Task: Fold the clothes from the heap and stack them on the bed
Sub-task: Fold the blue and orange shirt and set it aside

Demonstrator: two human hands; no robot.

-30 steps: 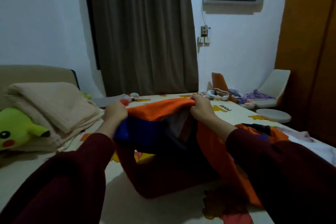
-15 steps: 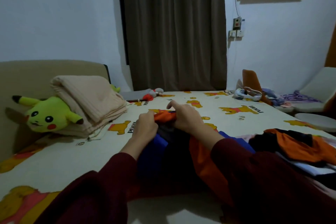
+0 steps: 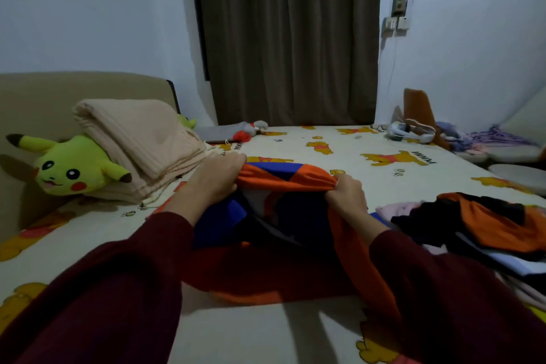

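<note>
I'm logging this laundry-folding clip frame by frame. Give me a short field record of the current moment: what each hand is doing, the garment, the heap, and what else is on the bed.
garment: orange and blue shirt, top edge stretched between both hands, the rest draped on the bed sheet
left hand: grips the shirt's left end
right hand: grips the shirt's right end
heap: unfolded clothes to the right, orange and black on top
folded stack: none visible
also on bed: Pikachu plush beside a folded beige blanket
</note>
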